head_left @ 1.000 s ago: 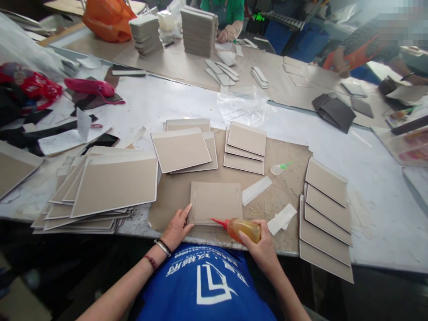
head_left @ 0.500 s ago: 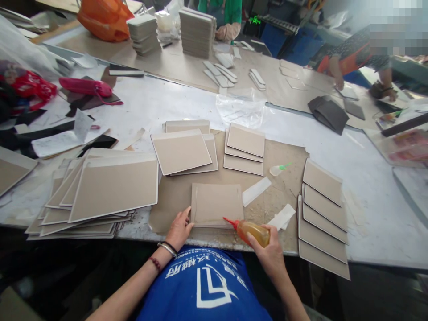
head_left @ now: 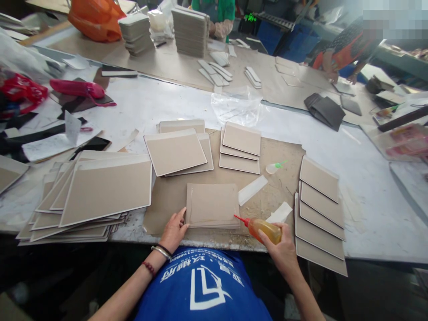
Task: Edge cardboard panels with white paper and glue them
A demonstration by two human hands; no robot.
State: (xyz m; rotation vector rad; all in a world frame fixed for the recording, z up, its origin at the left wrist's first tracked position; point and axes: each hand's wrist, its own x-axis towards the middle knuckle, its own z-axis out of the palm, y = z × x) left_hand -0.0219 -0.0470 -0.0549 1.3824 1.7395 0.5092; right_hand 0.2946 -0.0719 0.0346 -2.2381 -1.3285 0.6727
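My right hand (head_left: 284, 250) is wrapped round a squeeze bottle (head_left: 265, 231) of amber liquid. Its red nozzle tip is at the lower right corner of a beige rectangular panel (head_left: 212, 203), the top one of a small stack. A thin, shiny line of liquid runs along the panel's left and lower edges. My left hand (head_left: 174, 229) lies against the stack's lower left side, thumb and forefinger apart and touching its edge. Beneath the stack is a brown board (head_left: 167, 191), smeared with residue near the bottle.
Pale-bordered panels lie in a large pile (head_left: 107, 191) at left, in two groups behind, and in an overlapping row (head_left: 319, 214) at right. White strips (head_left: 252, 189) and a small green-tipped bottle (head_left: 274, 168) lie nearby. Two people work across the table.
The bottle's nozzle has moved right along the panel's lower edge to its right corner, and the liquid line there is longer. My left hand stays at the stack's left side.
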